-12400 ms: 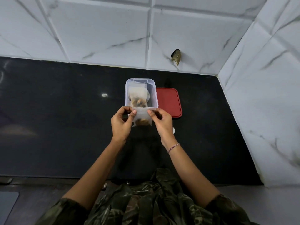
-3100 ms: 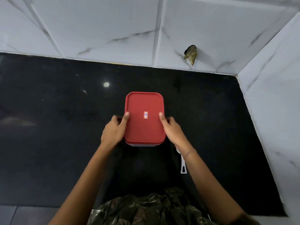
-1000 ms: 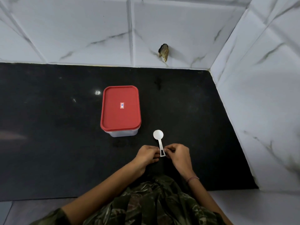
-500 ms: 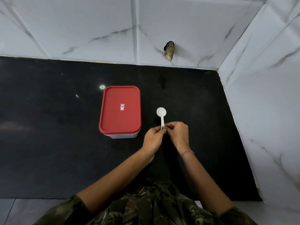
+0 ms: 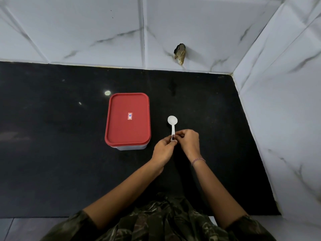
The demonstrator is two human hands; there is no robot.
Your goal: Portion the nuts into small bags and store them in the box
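White marble-veined wall tiles (image 5: 86, 32) fill the whole top of the frame and run down the right edge, and below them the black countertop (image 5: 52, 153) spreads across the middle from the left edge to the corner at the right. At the bottom centre comes the person's camouflage top (image 5: 165, 223), with both bare forearms reaching up from it toward the centre. Now the box (image 5: 132, 147): it sits on the counter just left of centre, closed, its red lid (image 5: 127, 122) seated flat on top and only a strip of the clear base peeking out along the lower edge, so whatever is inside is hidden. Right of the box and apart from it, the two hands meet. The left hand (image 5: 162, 148) has its fingers curled, pinching the near end of a white plastic spoon (image 5: 172, 121), and the right hand (image 5: 188, 141) comes in from the other side with its fingertips closed on that same handle end. It's a tight two-handed pinch, knuckles nearly touching. The spoon's round bowl points toward the top of the frame, level with the middle of the lid; whether it rests on the counter or is held just above it, I cannot tell. Up on the back wall, right of centre, there's a ragged dark hole (image 5: 180, 53) in the tile. On the right wrist is a thin pink bracelet (image 5: 198, 160). Smallest of all are a little rectangular sticker (image 5: 130, 116) in the centre of the lid and a round glint of light (image 5: 107, 92) on the counter just above the box's upper left corner.
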